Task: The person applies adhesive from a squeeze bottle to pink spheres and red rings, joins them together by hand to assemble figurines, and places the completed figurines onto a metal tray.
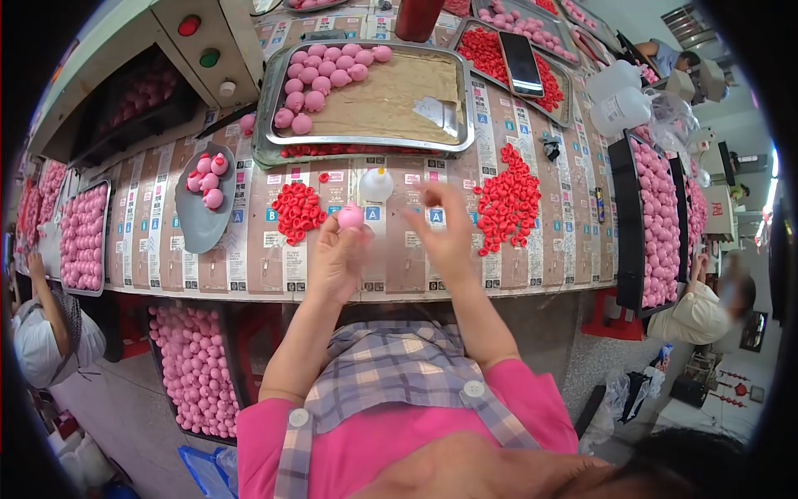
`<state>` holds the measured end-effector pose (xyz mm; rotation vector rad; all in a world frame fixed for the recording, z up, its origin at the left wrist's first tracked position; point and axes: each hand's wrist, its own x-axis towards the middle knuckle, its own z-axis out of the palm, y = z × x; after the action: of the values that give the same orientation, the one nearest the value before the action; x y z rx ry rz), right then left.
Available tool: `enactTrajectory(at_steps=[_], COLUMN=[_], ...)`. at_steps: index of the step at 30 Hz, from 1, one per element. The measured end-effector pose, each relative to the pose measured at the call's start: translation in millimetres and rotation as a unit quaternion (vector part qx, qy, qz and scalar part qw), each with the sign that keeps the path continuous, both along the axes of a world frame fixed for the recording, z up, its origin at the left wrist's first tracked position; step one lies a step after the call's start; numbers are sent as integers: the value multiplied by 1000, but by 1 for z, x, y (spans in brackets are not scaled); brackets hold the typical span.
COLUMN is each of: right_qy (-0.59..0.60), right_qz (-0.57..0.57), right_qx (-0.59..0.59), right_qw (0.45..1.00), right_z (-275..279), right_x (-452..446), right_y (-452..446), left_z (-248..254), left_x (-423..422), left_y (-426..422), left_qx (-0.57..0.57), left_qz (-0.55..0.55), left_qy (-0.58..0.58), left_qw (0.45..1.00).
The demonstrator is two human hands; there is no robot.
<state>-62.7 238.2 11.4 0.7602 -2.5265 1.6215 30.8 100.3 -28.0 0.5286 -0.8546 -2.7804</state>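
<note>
Between the fingertips of my left hand [337,258] is a pink ball [350,217], held upright above the table's front part. My right hand [442,229] is raised to the right of it, slightly blurred, its fingers apart and nothing visible between them. Just beyond the hands stands a small white bottle [376,185] with a yellow tip. A pile of small red pieces [298,211] lies left of my left hand, and a larger red pile [508,200] lies right of my right hand. A grey plate [199,236] at the left holds several pink balls with red parts.
A metal tray [366,150] with pink balls lies behind the bottle. A machine [199,25] stands at the back left. A phone [520,65] rests over a tray of red pieces. Black crates [625,224] hold pink balls at the right. Other people sit at both sides.
</note>
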Motion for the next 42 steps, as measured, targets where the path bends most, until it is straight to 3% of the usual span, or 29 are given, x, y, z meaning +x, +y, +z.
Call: enactTrajectory(at_steps=[3, 6, 9, 12, 19, 26, 32, 42], right_qy=[-5, 74, -24, -209, -60, -63, 26, 54], right_qz=[89, 147, 123, 107, 63, 1, 50, 43], right_qx=[23, 118, 42, -144, -205, -329, -220, -173], right_qw=[996, 979, 991, 961, 975, 942, 974, 982], right_z=[-8, -25, -31, 0, 23, 27, 18, 23], right_x=[-30, -39, -32, -13, 11, 19, 24, 26], right_y=[-16, -33, -34, -20, 26, 19, 24, 13], left_z=[8, 11, 8, 6, 1, 7, 6, 15], left_x=[3, 5, 5, 4, -2, -1, -1, -1], left_y=[-10, -14, -16, -16, -14, -12, -9, -9], left_qx=[2, 0, -2, 1, 1, 16, 30, 23], left_qz=[1, 0, 9, 28, 21, 12, -1, -9], left_qy=[0, 4, 13, 13, -1, 14, 8, -3], left_qw=[1000, 1000, 1000, 1000, 1000, 1000, 1000, 1000])
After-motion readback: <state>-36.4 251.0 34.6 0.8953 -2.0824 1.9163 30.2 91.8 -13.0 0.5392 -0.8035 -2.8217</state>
